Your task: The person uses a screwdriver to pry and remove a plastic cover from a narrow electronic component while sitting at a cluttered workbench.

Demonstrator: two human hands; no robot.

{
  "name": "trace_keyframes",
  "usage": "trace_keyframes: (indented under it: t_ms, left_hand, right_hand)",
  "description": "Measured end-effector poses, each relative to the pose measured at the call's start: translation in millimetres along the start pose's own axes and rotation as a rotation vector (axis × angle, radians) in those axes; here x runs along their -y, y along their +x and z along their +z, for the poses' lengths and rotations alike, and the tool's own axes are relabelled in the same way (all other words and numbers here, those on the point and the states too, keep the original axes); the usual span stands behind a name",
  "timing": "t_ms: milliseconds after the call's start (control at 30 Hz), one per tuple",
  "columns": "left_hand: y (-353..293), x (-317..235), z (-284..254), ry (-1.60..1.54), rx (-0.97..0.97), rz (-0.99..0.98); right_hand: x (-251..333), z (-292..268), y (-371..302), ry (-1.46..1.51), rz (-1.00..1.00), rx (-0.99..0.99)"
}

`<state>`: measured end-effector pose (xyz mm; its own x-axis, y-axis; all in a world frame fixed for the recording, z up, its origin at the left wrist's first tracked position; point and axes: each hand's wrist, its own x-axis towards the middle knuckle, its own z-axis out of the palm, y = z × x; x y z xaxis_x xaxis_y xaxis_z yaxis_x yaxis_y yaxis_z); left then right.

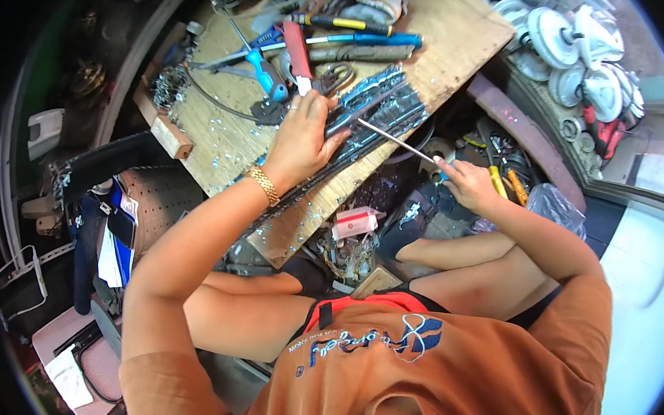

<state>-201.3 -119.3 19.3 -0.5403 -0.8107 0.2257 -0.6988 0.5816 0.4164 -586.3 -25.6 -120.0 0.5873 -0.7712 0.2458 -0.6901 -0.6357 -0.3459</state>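
My right hand (468,184) is closed round the handle of a screwdriver, of which a bit of blue shows between the fingers. Its long metal shaft (400,142) slants up and left, and the tip meets a dark, shiny long strip (384,104) on the wooden board. Fingers and thumb of my left hand (304,133), with a gold bracelet at the wrist, grip the strip at its left side. Just above those fingers lies a red-handled tool (296,49) with a white end. A blue-handled screwdriver (266,74) rests left of it.
Small shiny scraps litter the wooden board (465,25). Further tools lie at its back, among them a yellow and black handle (343,23). White wheel-like parts (553,37) are piled at the right. A red and white box (355,223) sits below the board's front edge, near my legs.
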Motion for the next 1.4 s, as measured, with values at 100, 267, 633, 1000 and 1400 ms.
trace_keyframes:
  t_ms: [100,267,633,1000,1400]
  left_hand:
    - [1.0,-3.7,-3.4,0.017,-0.046,0.021]
    - [-9.7,-17.5,-6.4,0.196,-0.269,0.040]
    - [4.6,-32.9,5.6,0.247,-0.217,-0.050]
    - [15.1,-27.0,-7.1,-0.060,-0.101,-0.089]
    - [-5.7,-29.9,-8.5,0.114,-0.205,-0.006]
  right_hand:
    - [5.5,-12.4,0.3,0.018,0.060,0.046]
    - [57.2,-115.5,11.7,0.352,0.418,0.206]
    - [81.9,-69.6,15.7,0.285,0.581,0.130]
    - [28.1,26.4,12.1,0.233,0.306,-0.085]
    - [65.8,-226.2,-5.3,0.168,0.445,0.157]
